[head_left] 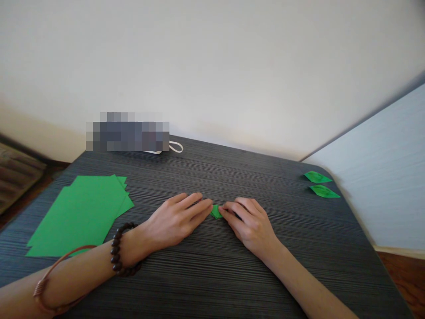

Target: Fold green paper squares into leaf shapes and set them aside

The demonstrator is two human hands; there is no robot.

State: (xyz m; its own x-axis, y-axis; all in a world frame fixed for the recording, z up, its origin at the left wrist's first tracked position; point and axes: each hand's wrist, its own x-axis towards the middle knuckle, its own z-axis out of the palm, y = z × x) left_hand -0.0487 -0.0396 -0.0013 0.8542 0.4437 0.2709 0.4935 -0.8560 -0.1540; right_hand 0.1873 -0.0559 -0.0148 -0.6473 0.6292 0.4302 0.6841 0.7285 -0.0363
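A small piece of folded green paper (216, 212) lies on the dark table between my hands, its outer ends covered by my fingers. My left hand (179, 217), palm down, holds the paper's left end under its fingertips. At the right end, the bent fingers of my right hand (253, 223) pinch the same piece. A dark bead bracelet (116, 250) circles my left wrist, with a copper-coloured bangle (40, 288) farther up the arm.
Several flat green paper sheets (78, 208) overlap at the table's left. Two folded green paper shapes (318, 177) (324, 192) rest near the right edge. A pixelated object (128, 135) with a white loop (176, 147) stands at the back by the wall (212, 66).
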